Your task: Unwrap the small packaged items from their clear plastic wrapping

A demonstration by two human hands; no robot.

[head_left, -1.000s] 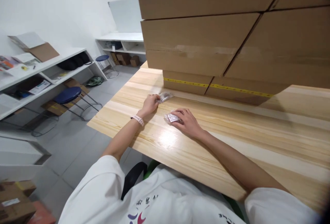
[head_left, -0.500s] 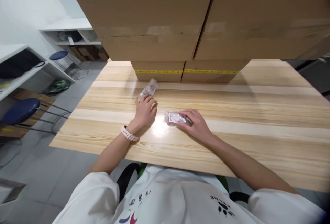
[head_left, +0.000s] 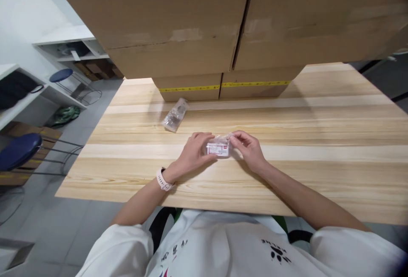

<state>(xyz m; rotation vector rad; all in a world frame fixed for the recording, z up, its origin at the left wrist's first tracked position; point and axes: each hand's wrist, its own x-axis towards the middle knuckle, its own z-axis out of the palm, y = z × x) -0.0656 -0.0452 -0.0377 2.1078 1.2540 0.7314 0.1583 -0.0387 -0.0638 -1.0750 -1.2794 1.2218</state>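
Pale wooden table [head_left: 318, 141], stacked cardboard boxes [head_left: 191, 26], white shelves [head_left: 63, 41], blue stools [head_left: 19, 151], grey floor [head_left: 47, 226]

I see from one camera on the person's head. It looks forward and down, close over the surface [head_left: 318, 141], toward stacked boxes [head_left: 191, 26].

A small packet [head_left: 218, 148] sits near the middle of the bench [head_left: 318, 149], held between the left hand [head_left: 194, 154] and the right hand [head_left: 248, 149]. A second packet [head_left: 174, 115] lies behind and to the left, toward the far edge. Stacked boxes [head_left: 223, 26] stand along the far edge. Beyond the bench's left edge are stools [head_left: 19, 151] and shelves [head_left: 68, 41].
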